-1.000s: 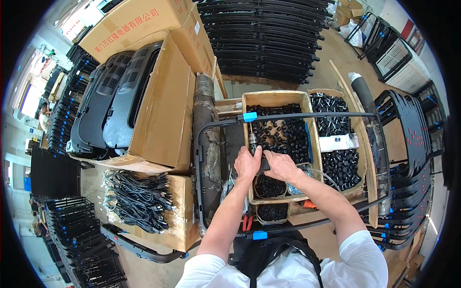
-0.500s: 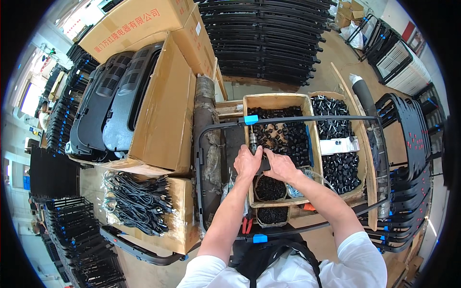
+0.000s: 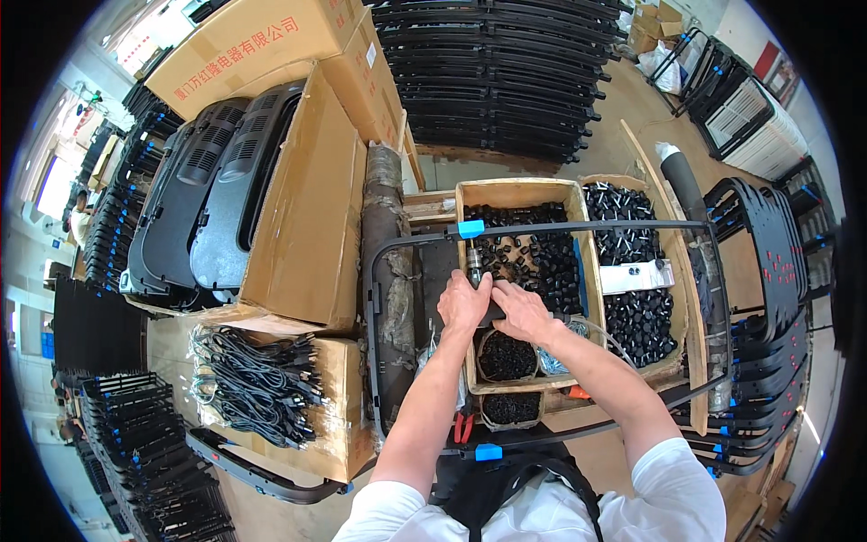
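Frame (image 3: 542,226) I worked over was black, blue clips (image 3: 470,228) at twelve and six o'clock. Tool (image 3: 475,268) in my hands was silver-tipped. Wooden trays (image 3: 519,191) tan, small parts (image 3: 533,262) black. Cartons (image 3: 307,235) at nine o'clock brown. My sleeves (image 3: 686,488) white.

The frame (image 3: 578,226) looks like matt black plastic, with glossy blue plastic clips (image 3: 470,228) on it. The tool (image 3: 475,267) has a shiny metal barrel. The boxes (image 3: 307,226) are plain brown cardboard, dull and a bit rough. The small parts (image 3: 533,257) are black plastic, slightly shiny. The cables (image 3: 253,384) have smooth black rubbery coating. The shirt (image 3: 673,492) is white cloth.
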`<action>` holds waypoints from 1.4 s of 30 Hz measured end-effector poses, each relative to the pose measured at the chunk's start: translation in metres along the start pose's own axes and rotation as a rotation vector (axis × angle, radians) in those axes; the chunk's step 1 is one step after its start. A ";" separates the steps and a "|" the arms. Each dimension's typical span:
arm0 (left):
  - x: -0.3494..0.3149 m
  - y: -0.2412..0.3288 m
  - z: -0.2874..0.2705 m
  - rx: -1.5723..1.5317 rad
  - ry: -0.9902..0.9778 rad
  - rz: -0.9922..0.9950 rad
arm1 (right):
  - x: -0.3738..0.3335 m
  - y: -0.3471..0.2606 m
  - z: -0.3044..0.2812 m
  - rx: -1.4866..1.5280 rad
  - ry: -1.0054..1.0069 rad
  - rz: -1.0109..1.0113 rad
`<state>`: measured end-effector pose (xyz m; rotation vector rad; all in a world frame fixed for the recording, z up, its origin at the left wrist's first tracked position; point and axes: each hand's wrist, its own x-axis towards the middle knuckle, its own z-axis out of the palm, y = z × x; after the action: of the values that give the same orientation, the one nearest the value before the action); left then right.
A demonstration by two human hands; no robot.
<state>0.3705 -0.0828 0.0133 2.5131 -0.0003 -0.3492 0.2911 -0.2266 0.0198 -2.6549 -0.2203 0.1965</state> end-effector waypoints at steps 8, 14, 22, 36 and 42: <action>-0.004 -0.005 -0.005 -0.007 -0.011 0.027 | -0.003 -0.009 -0.002 0.034 0.032 -0.033; -0.012 -0.010 0.000 -0.006 -0.023 0.044 | -0.012 -0.010 0.002 0.021 0.020 -0.033; -0.021 -0.011 0.001 -0.016 -0.007 0.048 | -0.019 -0.012 0.002 0.033 -0.003 -0.005; -0.223 -0.031 -0.026 -0.808 -0.127 -0.015 | -0.201 -0.116 -0.024 -0.031 0.214 -0.142; -0.414 -0.103 0.011 -0.766 -0.027 0.038 | -0.365 -0.156 0.043 0.031 0.053 -0.176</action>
<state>-0.0401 0.0279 0.0494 1.7481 0.0631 -0.2943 -0.0922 -0.1393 0.0913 -2.5887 -0.4272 0.0724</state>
